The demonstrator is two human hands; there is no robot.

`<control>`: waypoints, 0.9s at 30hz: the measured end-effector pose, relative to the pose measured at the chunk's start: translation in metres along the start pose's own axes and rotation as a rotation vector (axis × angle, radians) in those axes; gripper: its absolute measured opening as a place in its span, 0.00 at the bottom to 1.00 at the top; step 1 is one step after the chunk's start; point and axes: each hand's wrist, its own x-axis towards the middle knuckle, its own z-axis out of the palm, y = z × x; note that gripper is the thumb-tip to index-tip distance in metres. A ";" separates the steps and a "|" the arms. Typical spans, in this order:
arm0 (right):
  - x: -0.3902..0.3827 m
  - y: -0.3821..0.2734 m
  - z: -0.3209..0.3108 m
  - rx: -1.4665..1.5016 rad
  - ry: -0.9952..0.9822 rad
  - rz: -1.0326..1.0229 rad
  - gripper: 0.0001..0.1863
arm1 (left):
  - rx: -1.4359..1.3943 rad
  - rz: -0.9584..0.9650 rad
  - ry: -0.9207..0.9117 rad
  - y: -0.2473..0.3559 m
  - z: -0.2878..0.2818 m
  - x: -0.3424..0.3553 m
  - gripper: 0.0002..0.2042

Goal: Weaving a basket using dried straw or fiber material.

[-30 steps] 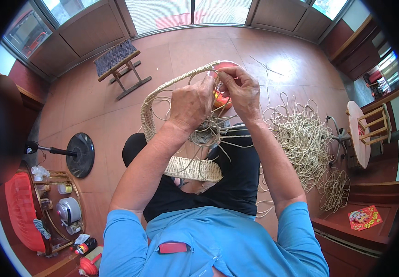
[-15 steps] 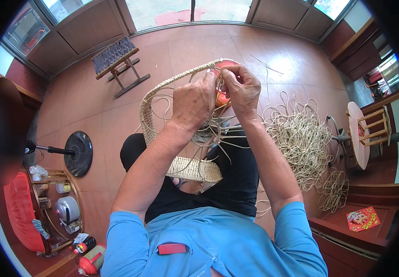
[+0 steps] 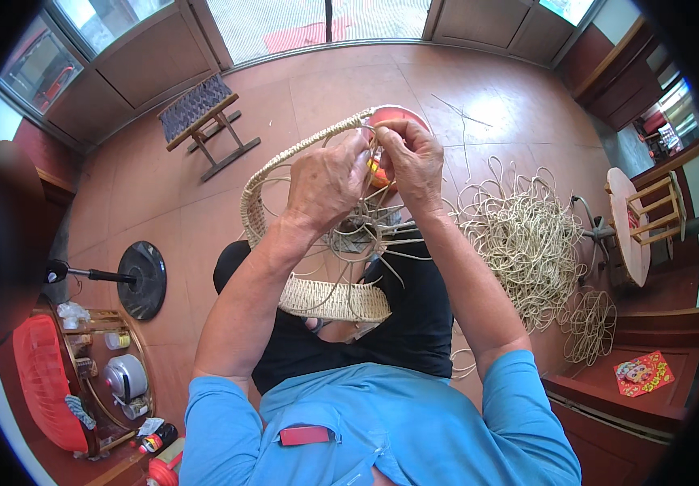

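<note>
Pinching cord at the rim of a woven frame

Both hands meet above the knees, close to the end of the frame's tightly wrapped rim. The left hand has its fingers bent and closed on the woven frame near that end; exactly which strands lie in its grip is hidden. Just beside it, the right hand brings thumb and forefinger together on the thin, pale cord. The woven frame curves away from the fingertips, round the outer side of the left hand, and its wide plaited lower band sits nearer the body, between the thighs in black trousers. Loose cord ends fan out below the hands, toward the right thigh.

Right behind the fingertips is a red container, mostly covered by the hands. To the right of the right hand, a big tangled heap of cord lies on the tiled floor, with a smaller coil near its lower edge. Well to the left of the left hand, and farther forward, stands a wooden stool with a woven seat; a round black fan base is left of the left forearm.
</note>
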 end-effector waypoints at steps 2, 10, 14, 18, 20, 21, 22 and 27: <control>0.000 0.003 -0.004 0.007 -0.002 -0.043 0.08 | -0.059 -0.006 -0.015 0.003 -0.002 0.001 0.12; -0.012 -0.001 0.000 -0.151 0.089 -0.298 0.06 | -0.948 -0.432 -0.332 0.009 -0.039 0.031 0.11; -0.017 -0.009 0.004 -0.299 0.143 -0.474 0.05 | -1.084 -0.538 -0.375 0.012 -0.047 0.035 0.12; -0.015 -0.011 0.000 -0.316 0.151 -0.504 0.05 | -1.189 -0.487 -0.404 0.019 -0.060 0.028 0.14; -0.011 -0.014 -0.002 -0.312 0.170 -0.527 0.06 | -1.128 -0.439 -0.380 0.026 -0.080 0.026 0.15; -0.009 -0.018 -0.001 -0.331 0.154 -0.487 0.07 | -1.067 -0.396 -0.349 0.029 -0.096 0.023 0.15; -0.008 -0.019 0.000 -0.349 0.138 -0.445 0.08 | -0.998 -0.348 -0.311 0.033 -0.116 0.019 0.17; -0.001 -0.015 -0.003 -0.227 0.152 -0.233 0.13 | -0.661 -0.049 -0.034 0.036 -0.213 0.017 0.27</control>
